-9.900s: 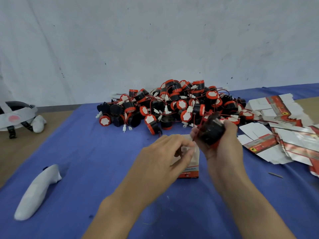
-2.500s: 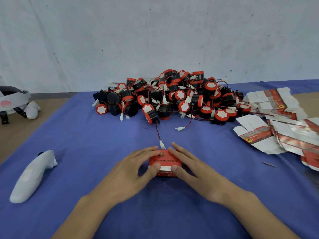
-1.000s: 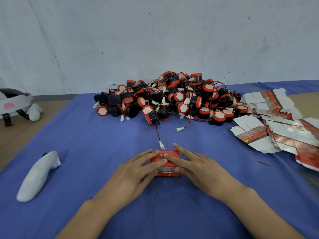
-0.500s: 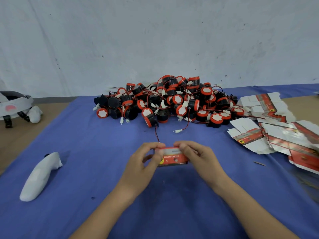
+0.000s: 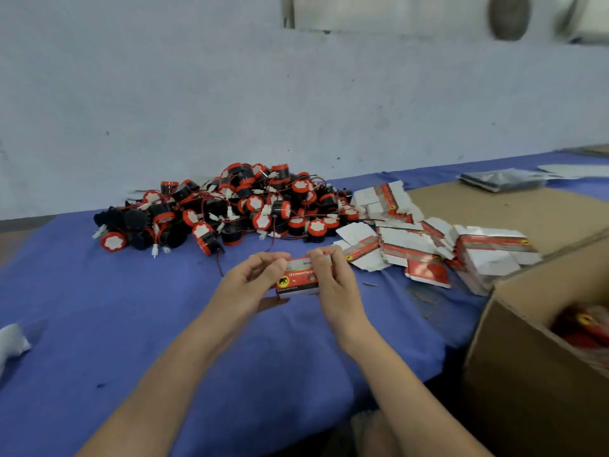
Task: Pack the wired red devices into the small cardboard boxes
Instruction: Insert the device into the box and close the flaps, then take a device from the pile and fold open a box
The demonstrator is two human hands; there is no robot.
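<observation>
Small cardboard box (image 5: 298, 279) held closed above blue cloth (image 5: 99, 308), between both hands. Left end pinched by left hand (image 5: 252, 280), fingers curled round top edge. Right end gripped by right hand (image 5: 331, 275), fingers curled over top. Printed red face left exposed between two sets of fingertips. Pile of wired red devices (image 5: 230, 206) seen just beyond fingertips. Flattened box blanks (image 5: 415, 242) spread right of right-hand fingers. Open carton (image 5: 527, 374) set further right.

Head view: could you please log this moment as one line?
left hand: pinches small box | right hand: pinches it | box: held above blue cloth
</observation>
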